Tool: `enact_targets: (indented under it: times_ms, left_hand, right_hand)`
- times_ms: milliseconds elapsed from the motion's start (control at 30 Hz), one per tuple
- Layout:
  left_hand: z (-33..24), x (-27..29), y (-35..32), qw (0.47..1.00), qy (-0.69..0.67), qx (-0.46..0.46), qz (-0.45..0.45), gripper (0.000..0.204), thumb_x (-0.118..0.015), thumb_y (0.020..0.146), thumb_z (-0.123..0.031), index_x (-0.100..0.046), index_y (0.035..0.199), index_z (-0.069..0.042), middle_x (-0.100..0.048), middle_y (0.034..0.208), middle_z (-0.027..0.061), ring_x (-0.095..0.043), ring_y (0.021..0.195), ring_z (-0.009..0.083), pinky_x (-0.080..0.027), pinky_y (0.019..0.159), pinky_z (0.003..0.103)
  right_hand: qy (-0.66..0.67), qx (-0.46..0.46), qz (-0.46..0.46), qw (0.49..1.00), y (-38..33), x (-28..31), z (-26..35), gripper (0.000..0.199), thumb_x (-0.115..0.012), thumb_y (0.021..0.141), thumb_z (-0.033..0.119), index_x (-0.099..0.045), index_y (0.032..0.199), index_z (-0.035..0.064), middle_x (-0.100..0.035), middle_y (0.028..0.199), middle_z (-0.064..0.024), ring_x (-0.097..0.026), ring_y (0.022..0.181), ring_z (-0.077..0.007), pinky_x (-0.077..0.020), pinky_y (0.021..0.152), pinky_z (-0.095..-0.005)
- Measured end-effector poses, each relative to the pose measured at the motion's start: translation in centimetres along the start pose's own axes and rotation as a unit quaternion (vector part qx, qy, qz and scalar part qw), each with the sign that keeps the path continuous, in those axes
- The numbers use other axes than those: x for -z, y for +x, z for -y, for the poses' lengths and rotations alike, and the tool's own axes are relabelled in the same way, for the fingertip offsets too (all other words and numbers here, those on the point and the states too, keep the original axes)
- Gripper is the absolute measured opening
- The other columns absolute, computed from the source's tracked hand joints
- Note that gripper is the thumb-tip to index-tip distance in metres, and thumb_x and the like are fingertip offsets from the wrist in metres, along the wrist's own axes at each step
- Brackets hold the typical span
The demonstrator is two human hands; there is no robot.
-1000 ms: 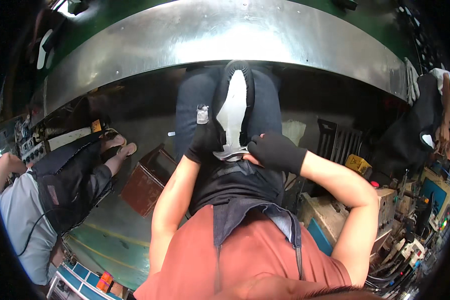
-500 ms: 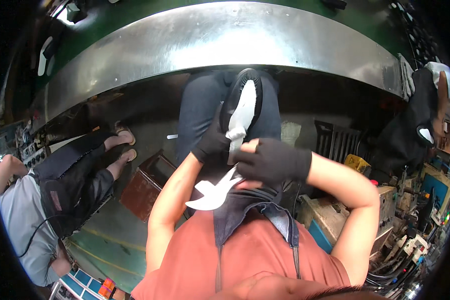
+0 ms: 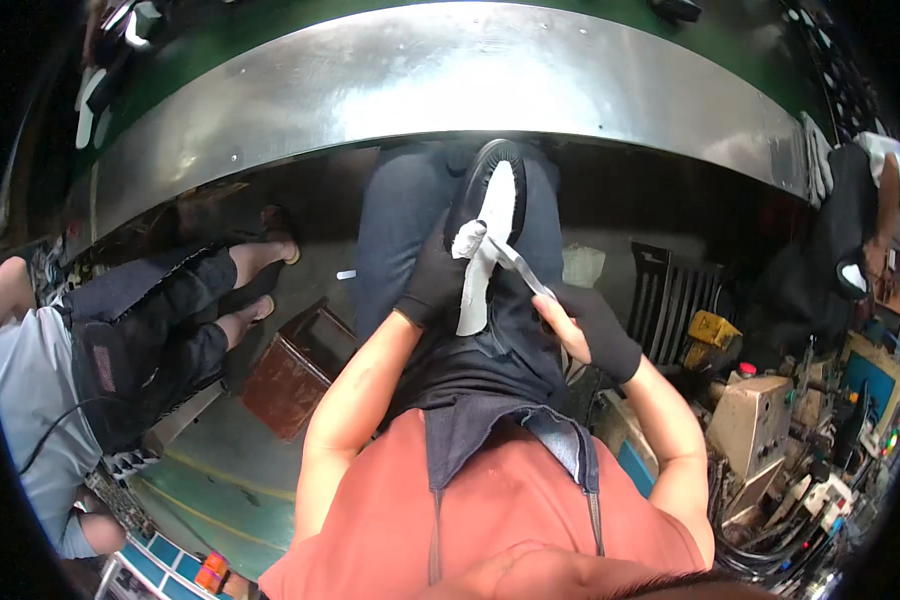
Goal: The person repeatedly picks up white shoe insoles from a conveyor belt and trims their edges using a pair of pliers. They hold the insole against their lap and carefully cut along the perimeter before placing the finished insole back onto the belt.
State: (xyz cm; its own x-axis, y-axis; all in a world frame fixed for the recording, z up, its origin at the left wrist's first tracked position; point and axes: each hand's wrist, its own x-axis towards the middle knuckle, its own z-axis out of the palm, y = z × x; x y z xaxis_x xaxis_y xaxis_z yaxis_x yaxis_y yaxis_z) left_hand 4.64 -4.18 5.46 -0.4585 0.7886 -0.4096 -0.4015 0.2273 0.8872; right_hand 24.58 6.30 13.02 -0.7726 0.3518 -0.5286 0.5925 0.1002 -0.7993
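A black shoe (image 3: 457, 208) lies sole-side up across my lap, toe toward the bench, with a long white strip (image 3: 500, 195) along its underside. My left hand (image 3: 433, 275), in a black fingerless glove, is closed around the shoe's near part. At its thumb is a crumpled white wrapping (image 3: 468, 239). A loose white piece (image 3: 474, 300) hangs from there toward me. My right hand (image 3: 582, 325), gloved alike, grips a narrow silver metal tool (image 3: 520, 266); its tip touches the white material. The tool's exact kind is unclear.
A shiny metal bench edge (image 3: 420, 85) curves across the front, with a green surface (image 3: 300, 22) beyond. A brown stool (image 3: 290, 375) stands at left near another person (image 3: 100, 360). At right are a dark slatted crate (image 3: 670, 295), a yellow container (image 3: 710, 335) and machinery (image 3: 760, 420).
My right hand has swung outward and forward, bringing the metal tool's tip onto the white material. The white forked shape near my waist is gone from there. The person at left has shifted.
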Motion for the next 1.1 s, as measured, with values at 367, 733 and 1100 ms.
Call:
enact_targets:
  times_ms: [367, 733, 1100]
  left_hand:
    - [-0.1, 1.3, -2.0, 0.982, 0.126, -0.128, 0.06, 0.083, -0.081, 0.069, -0.017, -0.037, 0.138, -0.003, -0.051, 0.128, 0.011, -0.048, 0.12, 0.0201, -0.04, 0.101, 0.034]
    - [-18.2, -1.7, 12.5, 0.96, -0.251, -0.118, 0.05, 0.037, -0.054, 0.096, -0.034, -0.056, 0.117, -0.004, -0.063, 0.106, 0.0059, -0.062, 0.094, 0.0157, -0.053, 0.081, 0.032]
    - [-10.6, 2.4, 8.2, 0.866, 0.395, -0.232, 0.2, 0.041, -0.076, 0.079, -0.021, -0.063, 0.113, -0.001, -0.068, 0.108, 0.0132, -0.066, 0.097, 0.0221, -0.051, 0.087, 0.032]
  right_hand:
    - [0.037, -0.079, -0.103, 0.991, -1.0, -2.3, -3.6, 0.04, -0.047, 0.099, 0.035, -0.06, 0.083, 0.0001, -0.057, 0.064, -0.012, -0.057, 0.06, -0.0173, -0.0454, 0.06, -0.0345]
    - [0.226, -0.116, -0.188, 0.949, 0.3, -5.4, -8.8, 0.051, -0.035, 0.102, 0.045, -0.053, 0.077, 0.0048, -0.055, 0.059, -0.0039, -0.058, 0.053, -0.0132, -0.0446, 0.053, -0.0285]
    - [0.201, -0.113, -0.173, 0.958, 0.2, -5.3, -9.3, 0.051, -0.038, 0.101, 0.042, -0.06, 0.076, 0.0029, -0.064, 0.059, -0.0076, -0.064, 0.057, -0.0164, -0.0477, 0.056, -0.0321]
